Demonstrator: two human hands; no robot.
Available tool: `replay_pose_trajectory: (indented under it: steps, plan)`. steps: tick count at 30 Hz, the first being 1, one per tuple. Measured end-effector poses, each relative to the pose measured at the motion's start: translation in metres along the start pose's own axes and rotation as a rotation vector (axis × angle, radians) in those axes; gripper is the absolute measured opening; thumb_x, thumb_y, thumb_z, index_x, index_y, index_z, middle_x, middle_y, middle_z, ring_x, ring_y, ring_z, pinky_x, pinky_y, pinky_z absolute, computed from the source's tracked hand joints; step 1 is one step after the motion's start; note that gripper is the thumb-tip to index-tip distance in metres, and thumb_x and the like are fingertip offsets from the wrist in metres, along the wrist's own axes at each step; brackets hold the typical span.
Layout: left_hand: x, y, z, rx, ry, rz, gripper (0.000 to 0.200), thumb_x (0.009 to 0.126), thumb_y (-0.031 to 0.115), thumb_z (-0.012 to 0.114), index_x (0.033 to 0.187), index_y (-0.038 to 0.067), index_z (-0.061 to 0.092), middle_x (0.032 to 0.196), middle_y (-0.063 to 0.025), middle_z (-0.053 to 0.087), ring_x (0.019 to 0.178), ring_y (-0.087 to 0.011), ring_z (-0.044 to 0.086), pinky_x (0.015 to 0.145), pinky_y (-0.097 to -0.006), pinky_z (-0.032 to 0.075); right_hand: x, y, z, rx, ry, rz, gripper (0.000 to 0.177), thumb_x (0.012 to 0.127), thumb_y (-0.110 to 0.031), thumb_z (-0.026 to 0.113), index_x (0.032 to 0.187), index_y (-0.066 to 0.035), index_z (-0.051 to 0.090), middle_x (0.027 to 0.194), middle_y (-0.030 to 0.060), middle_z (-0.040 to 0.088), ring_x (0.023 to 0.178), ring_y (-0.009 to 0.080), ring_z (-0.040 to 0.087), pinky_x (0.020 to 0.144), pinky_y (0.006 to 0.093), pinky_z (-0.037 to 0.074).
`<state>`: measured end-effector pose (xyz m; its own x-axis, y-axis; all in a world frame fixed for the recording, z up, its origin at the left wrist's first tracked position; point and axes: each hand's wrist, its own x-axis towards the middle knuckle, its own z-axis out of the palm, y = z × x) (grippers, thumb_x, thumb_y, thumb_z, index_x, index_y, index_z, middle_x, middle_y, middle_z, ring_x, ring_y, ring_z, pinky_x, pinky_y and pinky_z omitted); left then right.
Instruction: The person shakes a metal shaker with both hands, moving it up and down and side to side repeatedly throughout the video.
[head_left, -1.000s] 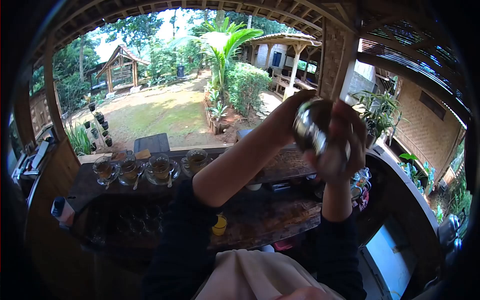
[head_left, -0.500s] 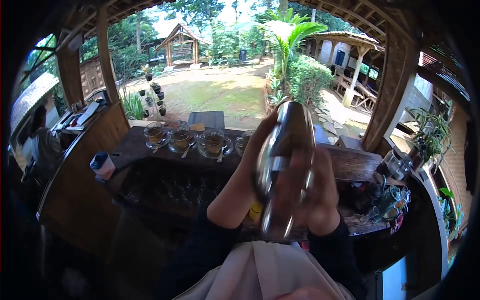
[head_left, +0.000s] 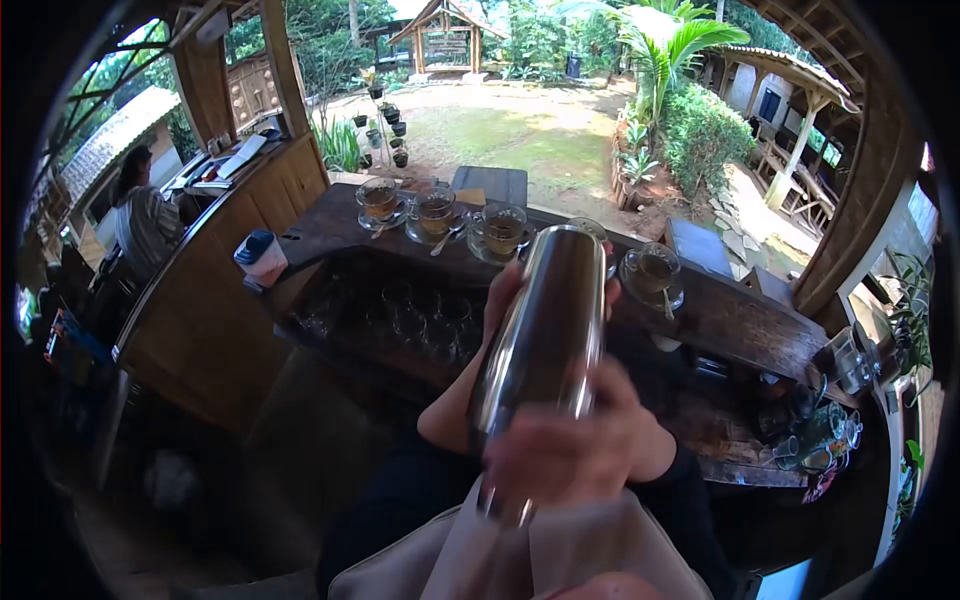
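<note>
A shiny metal cocktail shaker (head_left: 548,320) is tilted in front of my chest, its wide flat end pointing up and away. My left hand (head_left: 503,297) holds it from behind and the left, mostly hidden by the metal. Around the lower, narrower end wraps my right hand (head_left: 575,445), smeared by motion. Beyond the shaker, glass cups of amber drink stand on saucers with spoons along the counter, among them a cup (head_left: 501,230) and another cup (head_left: 655,268) to the right.
The dark wooden counter (head_left: 740,325) runs across in front. Several upturned glasses (head_left: 410,318) sit on a lower shelf at left, near a tissue pack (head_left: 261,258). Jars and glassware (head_left: 830,435) crowd the right. A person (head_left: 148,210) sits far left beside a wooden partition (head_left: 225,330).
The shaker has swung lower towards my body, still in both hands. My view has tilted down and turned left, bringing another cup on the right into sight.
</note>
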<state>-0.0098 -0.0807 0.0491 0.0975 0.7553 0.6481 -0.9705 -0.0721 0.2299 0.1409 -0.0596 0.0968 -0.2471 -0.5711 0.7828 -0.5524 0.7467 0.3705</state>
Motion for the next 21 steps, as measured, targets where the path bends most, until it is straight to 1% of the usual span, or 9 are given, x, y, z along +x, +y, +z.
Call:
replay_pose_trajectory:
  steps: [3,6,7,8,9,10,15,19,21]
  plan:
    - [0.010,-0.015,0.004,0.389,-0.365,0.361,0.078,0.081,0.049,0.060,0.138,0.004,0.031,0.129,-0.0253,0.046,0.111,-0.0327,0.054,0.089,-0.0419,0.051,-0.014,0.002,0.047,-0.065,0.533,-0.285,0.030,0.068,-0.012,0.071,0.097,-0.020,0.064,0.108,-0.0035,0.063,0.108,0.0121,0.058,0.095,0.0399,0.041]
    - [-0.008,0.004,-0.018,0.029,0.478,0.201,0.063,0.084,0.051,0.055,0.124,0.003,0.046,0.119,-0.0189,0.054,0.104,-0.0281,0.058,0.084,-0.0417,0.052,-0.029,0.054,0.028,0.190,0.228,0.204,0.036,0.063,-0.014,0.075,0.098,-0.012,0.065,0.108,0.0081,0.063,0.109,0.0232,0.058,0.090,0.0409,0.045]
    - [-0.025,0.019,-0.078,-0.059,0.285,0.294,0.053,0.089,0.046,0.050,0.119,0.002,0.051,0.113,-0.0149,0.059,0.100,-0.0267,0.060,0.083,-0.0404,0.052,-0.037,0.069,0.036,0.271,0.211,0.444,0.039,0.062,-0.016,0.076,0.099,-0.009,0.065,0.108,0.0122,0.063,0.109,0.0278,0.058,0.089,0.0418,0.046]
    - [-0.022,0.015,-0.063,-0.034,0.562,0.368,0.050,0.090,0.043,0.049,0.118,0.002,0.052,0.111,-0.0137,0.060,0.099,-0.0270,0.061,0.084,-0.0399,0.051,-0.038,0.068,0.042,0.270,0.212,0.441,0.039,0.062,-0.016,0.076,0.099,-0.009,0.065,0.108,0.0122,0.063,0.109,0.0278,0.058,0.089,0.0418,0.046]
    - [-0.019,0.011,-0.048,-0.008,0.832,0.444,0.047,0.091,0.040,0.048,0.118,0.002,0.053,0.110,-0.0125,0.061,0.097,-0.0274,0.061,0.085,-0.0395,0.051,-0.036,0.068,0.049,0.337,0.318,0.740,0.041,0.062,-0.019,0.075,0.100,-0.006,0.065,0.109,0.0142,0.062,0.109,0.0314,0.057,0.090,0.0434,0.045]
    - [-0.021,0.014,-0.041,-0.002,0.818,0.450,0.047,0.091,0.040,0.048,0.118,0.002,0.053,0.110,-0.0125,0.061,0.097,-0.0274,0.061,0.085,-0.0395,0.051,-0.033,0.070,0.052,0.401,0.424,1.033,0.043,0.063,-0.023,0.074,0.101,-0.004,0.064,0.110,0.0162,0.062,0.109,0.0350,0.056,0.091,0.0450,0.045]
    - [-0.030,0.011,0.021,0.083,0.036,0.226,0.075,0.085,0.052,0.053,0.135,0.000,0.032,0.127,-0.0190,0.047,0.115,-0.0323,0.052,0.091,-0.0468,0.049,0.000,0.016,0.012,0.088,0.163,-0.047,0.030,0.075,-0.022,0.067,0.104,-0.028,0.062,0.115,-0.0053,0.061,0.115,0.0249,0.054,0.097,0.0499,0.034]
    - [-0.031,0.020,0.003,0.200,0.157,0.364,0.073,0.085,0.052,0.053,0.133,0.000,0.034,0.127,-0.0182,0.048,0.113,-0.0332,0.053,0.091,-0.0447,0.049,-0.017,0.029,0.036,0.312,0.251,0.017,0.031,0.074,-0.020,0.067,0.104,-0.027,0.062,0.117,-0.0038,0.060,0.116,0.0250,0.053,0.097,0.0504,0.036]
    - [-0.029,0.053,-0.031,0.127,0.375,0.267,0.058,0.088,0.047,0.049,0.124,0.001,0.047,0.118,-0.0153,0.057,0.107,-0.0311,0.057,0.090,-0.0430,0.049,-0.021,0.059,0.049,0.400,0.140,0.391,0.045,0.068,-0.024,0.071,0.111,-0.013,0.059,0.125,0.0157,0.052,0.121,0.0322,0.047,0.098,0.0555,0.035]
